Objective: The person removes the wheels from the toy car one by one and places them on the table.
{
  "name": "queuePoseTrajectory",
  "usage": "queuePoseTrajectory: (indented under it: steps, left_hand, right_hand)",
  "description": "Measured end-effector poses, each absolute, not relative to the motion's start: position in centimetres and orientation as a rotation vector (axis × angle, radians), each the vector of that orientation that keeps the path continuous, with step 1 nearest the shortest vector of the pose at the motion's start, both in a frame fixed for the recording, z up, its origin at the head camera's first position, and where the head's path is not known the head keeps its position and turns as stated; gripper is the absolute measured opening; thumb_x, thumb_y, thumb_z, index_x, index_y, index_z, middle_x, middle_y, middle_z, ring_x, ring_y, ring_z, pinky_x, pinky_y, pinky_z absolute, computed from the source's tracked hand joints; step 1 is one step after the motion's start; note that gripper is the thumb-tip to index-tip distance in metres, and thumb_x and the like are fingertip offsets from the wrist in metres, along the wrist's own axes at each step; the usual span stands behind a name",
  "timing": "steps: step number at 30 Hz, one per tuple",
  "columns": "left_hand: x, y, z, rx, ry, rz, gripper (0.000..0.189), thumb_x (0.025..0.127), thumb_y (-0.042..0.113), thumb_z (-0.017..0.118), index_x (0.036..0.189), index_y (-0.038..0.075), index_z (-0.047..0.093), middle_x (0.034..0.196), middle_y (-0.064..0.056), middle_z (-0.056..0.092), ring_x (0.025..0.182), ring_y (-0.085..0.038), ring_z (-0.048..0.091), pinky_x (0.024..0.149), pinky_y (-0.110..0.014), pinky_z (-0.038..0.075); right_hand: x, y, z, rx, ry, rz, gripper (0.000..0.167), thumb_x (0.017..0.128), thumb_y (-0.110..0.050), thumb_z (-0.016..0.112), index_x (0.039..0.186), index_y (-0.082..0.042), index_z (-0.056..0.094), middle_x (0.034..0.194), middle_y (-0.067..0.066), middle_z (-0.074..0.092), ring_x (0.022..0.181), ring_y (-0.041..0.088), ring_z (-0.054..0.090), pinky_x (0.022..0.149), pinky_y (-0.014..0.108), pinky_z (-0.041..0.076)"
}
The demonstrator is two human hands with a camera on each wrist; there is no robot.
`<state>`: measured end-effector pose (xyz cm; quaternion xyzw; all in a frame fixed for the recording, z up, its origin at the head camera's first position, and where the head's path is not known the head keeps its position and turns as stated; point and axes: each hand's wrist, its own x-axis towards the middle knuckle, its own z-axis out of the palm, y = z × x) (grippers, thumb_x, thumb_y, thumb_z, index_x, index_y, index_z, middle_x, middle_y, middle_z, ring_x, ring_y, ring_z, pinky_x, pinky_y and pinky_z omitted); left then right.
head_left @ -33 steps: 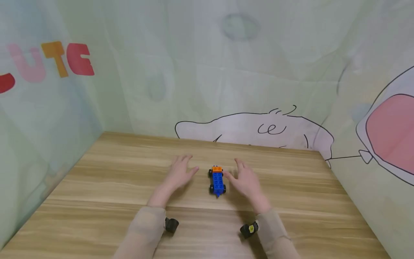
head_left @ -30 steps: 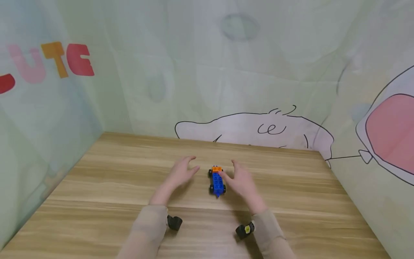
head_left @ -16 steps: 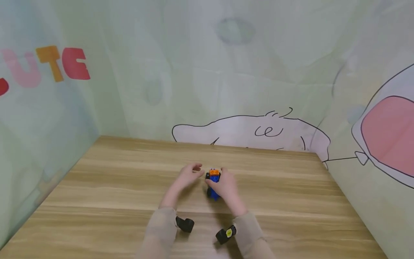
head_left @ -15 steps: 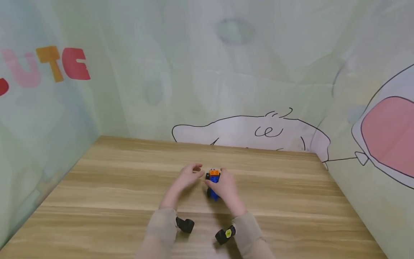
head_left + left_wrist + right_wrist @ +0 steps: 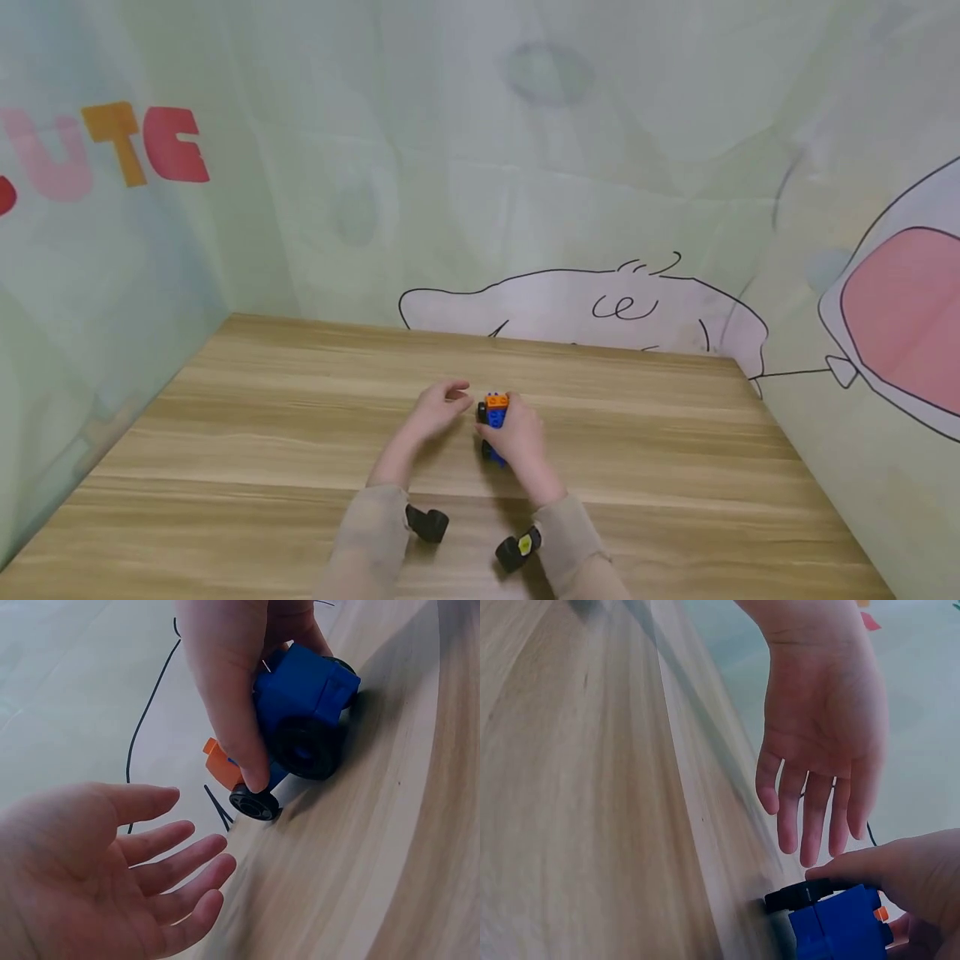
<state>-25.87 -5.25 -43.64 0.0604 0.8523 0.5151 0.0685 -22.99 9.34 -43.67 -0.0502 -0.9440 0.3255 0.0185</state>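
Right hand (image 5: 522, 435): grip closed around the toy car (image 5: 497, 417). Thumb runs along the car's left side, the other fingers wrap the right side, and the back of the hand covers much of the blue body in the head view. Forearm comes in diagonally from lower right.

Left hand (image 5: 437, 408): grip released, holding nothing. Palm turned in toward the car, fingers apart and slightly bent, tips near the car's left side but not touching it. Forearm angles in from lower left, so both arms converge on the car.

Car sits mid-tabletop (image 5: 675, 450), orange block (image 5: 497, 401) at the far end, between the two hands. Left-side black wheels are visible, down close to the wood; can't tell if they touch or are slightly lifted.

Both forearms are in beige sleeves (image 5: 372, 527), with black wrist units (image 5: 427, 525) on the inner sides. Backdrop (image 5: 315, 167) behind is pale green with cartoon print.
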Motion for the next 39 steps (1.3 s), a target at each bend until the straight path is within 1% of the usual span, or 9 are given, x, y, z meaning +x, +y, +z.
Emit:
queuePoseTrajectory:
  steps: [9,12,17,20,24,29,33,35,39]
  left_hand:
    - [-26.0,-5.4,-43.6,0.171,2.555,1.579,0.038,0.099,0.015,0.056,0.133,-0.004,0.054,0.125,-0.024,0.062,0.119,-0.038,0.057,0.101,-0.049,0.045]
    - [-26.0,-5.3,-43.5,0.180,2.546,1.607,0.039,0.098,0.014,0.058,0.132,-0.003,0.055,0.124,-0.023,0.064,0.118,-0.037,0.058,0.100,-0.048,0.046]
    - [-26.1,-5.3,-43.2,0.190,2.482,1.749,0.041,0.095,0.011,0.062,0.133,-0.003,0.055,0.122,-0.023,0.065,0.116,-0.036,0.061,0.097,-0.045,0.049]
    - [-26.0,-5.2,-42.9,0.169,2.424,1.851,0.043,0.094,0.011,0.064,0.134,-0.002,0.055,0.122,-0.022,0.065,0.115,-0.035,0.061,0.097,-0.044,0.049]
    - [-25.8,-5.2,-42.4,0.164,2.378,1.950,0.044,0.093,0.012,0.066,0.134,0.000,0.055,0.122,-0.021,0.066,0.114,-0.035,0.062,0.098,-0.045,0.049]
    - [-25.6,-4.9,-41.7,0.184,2.356,2.022,0.044,0.092,0.015,0.067,0.133,0.002,0.057,0.122,-0.020,0.066,0.115,-0.034,0.063,0.100,-0.045,0.048]
    - [-25.6,-4.5,-41.5,0.173,2.334,2.067,0.044,0.092,0.017,0.069,0.132,0.004,0.058,0.122,-0.018,0.066,0.114,-0.032,0.063,0.101,-0.044,0.047]
    - [-25.6,-4.3,-41.4,0.167,2.326,2.090,0.042,0.091,0.017,0.069,0.130,0.004,0.060,0.121,-0.018,0.067,0.111,-0.031,0.064,0.099,-0.044,0.048]
    - [-25.6,-3.8,-41.5,0.171,2.325,2.116,0.037,0.092,0.016,0.068,0.126,0.000,0.062,0.114,-0.019,0.069,0.097,-0.027,0.068,0.094,-0.048,0.050]
  right_hand:
    - [-23.4,10.1,-43.6,-0.125,-2.852,1.107,0.065,0.078,-0.019,0.082,0.132,0.003,0.053,0.117,0.027,0.064,0.101,0.038,0.064,0.086,0.050,0.053]
    - [-23.7,10.8,-43.5,-0.094,-2.800,1.219,0.065,0.079,-0.017,0.080,0.133,0.005,0.052,0.120,0.028,0.062,0.104,0.039,0.063,0.089,0.051,0.052]
    - [-24.2,12.1,-43.3,-0.056,-2.685,1.445,0.068,0.082,-0.020,0.078,0.138,0.003,0.048,0.127,0.029,0.060,0.112,0.042,0.061,0.094,0.053,0.050]
    - [-24.5,12.9,-43.2,-0.010,-2.619,1.535,0.068,0.083,-0.020,0.077,0.139,0.004,0.047,0.126,0.030,0.060,0.112,0.042,0.061,0.094,0.052,0.050]
    - [-24.6,13.7,-43.0,0.012,-2.548,1.649,0.066,0.084,-0.021,0.076,0.140,0.001,0.047,0.126,0.029,0.060,0.110,0.040,0.062,0.093,0.051,0.051]
    - [-24.7,14.3,-42.9,0.041,-2.447,1.796,0.062,0.087,-0.019,0.074,0.141,-0.005,0.048,0.132,0.028,0.058,0.114,0.042,0.061,0.096,0.052,0.050]
    - [-24.7,14.4,-43.2,0.075,-2.378,1.880,0.059,0.088,-0.017,0.073,0.140,-0.005,0.049,0.132,0.027,0.058,0.117,0.042,0.060,0.098,0.052,0.048]
    - [-24.9,14.4,-43.5,0.075,-2.337,1.932,0.059,0.088,-0.014,0.072,0.141,-0.003,0.047,0.131,0.027,0.058,0.116,0.042,0.060,0.099,0.050,0.048]
    - [-25.1,14.2,-44.2,0.082,-2.261,2.028,0.059,0.089,-0.009,0.068,0.141,0.005,0.044,0.128,0.030,0.059,0.112,0.038,0.064,0.096,0.045,0.050]
